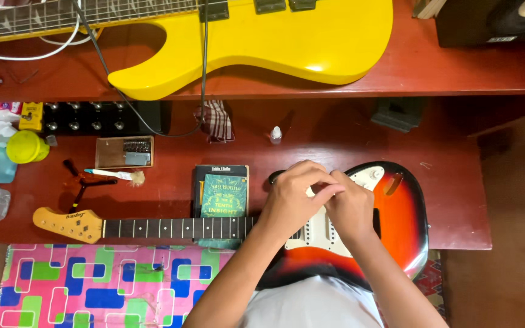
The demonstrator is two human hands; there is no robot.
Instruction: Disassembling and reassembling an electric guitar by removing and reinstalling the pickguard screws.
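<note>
- Hands met over the body of a sunburst electric guitar (396,212), which lay flat on the red-brown workbench (451,164) with its neck running out to the person's left.
- The left hand (293,197) was curled, knuckles up, its fingertips pinched toward the right hand; whatever sat between them was too small to make out.
- The right hand (350,206) was likewise bunched, fingers meeting the left's just above the white pickguard (320,234), so both worked 1 small spot near the neck joint rather than gripping the guitar itself.
- The guitar's body rested on the bench edge close to the person's torso, which kept the work spot directly under the head camera.
- A dark green book (223,194) lay under the neck (177,228) and seemed to prop it level; the pale headstock (68,223) reached out past it.
- Small tools sat well apart to the left, within reach but out of the way: a toothbrush-like brush (116,175), a black-handled tool (86,188), a shallow cardboard box (124,152) of metal parts and a yellow-green lid (25,147).
- A small dropper bottle (276,135) stood upright just behind the hands.
- A yellow electric guitar (262,42) lay on the raised shelf behind, clear of the working surface.
- A colourful patterned cloth (104,282) covered the surface below the bench edge.
</note>
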